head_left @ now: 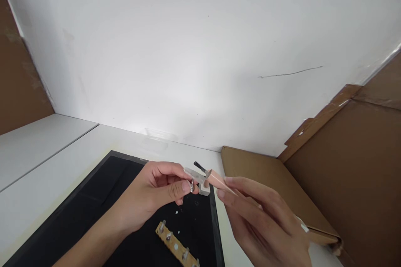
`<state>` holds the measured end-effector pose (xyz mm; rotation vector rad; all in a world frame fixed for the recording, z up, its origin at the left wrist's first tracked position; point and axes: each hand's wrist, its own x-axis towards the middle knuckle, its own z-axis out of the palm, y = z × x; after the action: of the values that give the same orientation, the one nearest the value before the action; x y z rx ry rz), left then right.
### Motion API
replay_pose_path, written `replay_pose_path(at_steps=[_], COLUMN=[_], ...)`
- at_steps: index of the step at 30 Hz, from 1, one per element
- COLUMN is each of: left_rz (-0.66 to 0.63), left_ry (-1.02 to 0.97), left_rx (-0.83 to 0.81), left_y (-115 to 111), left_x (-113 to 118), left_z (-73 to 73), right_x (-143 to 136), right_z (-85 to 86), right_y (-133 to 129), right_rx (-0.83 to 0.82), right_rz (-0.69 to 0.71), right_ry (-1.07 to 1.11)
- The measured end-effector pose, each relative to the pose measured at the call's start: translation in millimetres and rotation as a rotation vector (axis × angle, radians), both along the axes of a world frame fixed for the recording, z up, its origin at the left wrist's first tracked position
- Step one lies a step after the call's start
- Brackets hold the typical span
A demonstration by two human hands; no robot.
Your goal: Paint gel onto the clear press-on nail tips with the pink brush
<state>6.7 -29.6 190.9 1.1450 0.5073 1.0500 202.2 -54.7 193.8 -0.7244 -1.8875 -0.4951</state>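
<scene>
My left hand (163,192) is closed, its thumb and finger pinching a small silvery screw-like stem (191,185). A pale, translucent nail-shaped piece (194,174) sits at those fingertips. From the right, my right hand (260,212) grips a pink brush handle (219,181). Its dark brush tip (199,167) points up and left, just above the pale piece. A small whitish block (204,190) shows beneath the brush handle, beside my left fingertips.
Below the hands, a yellowish strip (173,247) with several clear pegs lies on a black mat (125,183). Small white flecks dot the mat. Cardboard (266,175) lies at the right, and a white wall (188,50) rises behind.
</scene>
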Motion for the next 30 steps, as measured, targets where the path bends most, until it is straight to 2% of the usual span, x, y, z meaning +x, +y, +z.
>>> replay_pose_path(at_steps=[5,11,14,17,26,30], left_rz=[0.038,0.029,0.024,0.020,-0.034,-0.065], left_ry=[0.067,0.128,0.217,0.301,0.403,0.404], left_rx=[0.045,0.067,0.080,0.106,0.185,0.199], left_y=[-1,-1,1,3,4,5], left_x=[-3,-2,0,2,4,4], left_z=[1.9,2.5,1.4,-0.2,-4.8,-6.5], right_x=[2,6,10,10,-5,-4], right_z=[0.9,4.4,4.6,4.5,10.1,8.9], right_y=[-2,-2,0,1,-2,0], right_rx=[-0.116,-0.368,-0.494,-0.553,-0.460,-0.428], right_rz=[0.063,0.342,0.434,0.496,0.410,0.314], right_ry=[0.198,0.569,0.578,0.532,0.310,0.277])
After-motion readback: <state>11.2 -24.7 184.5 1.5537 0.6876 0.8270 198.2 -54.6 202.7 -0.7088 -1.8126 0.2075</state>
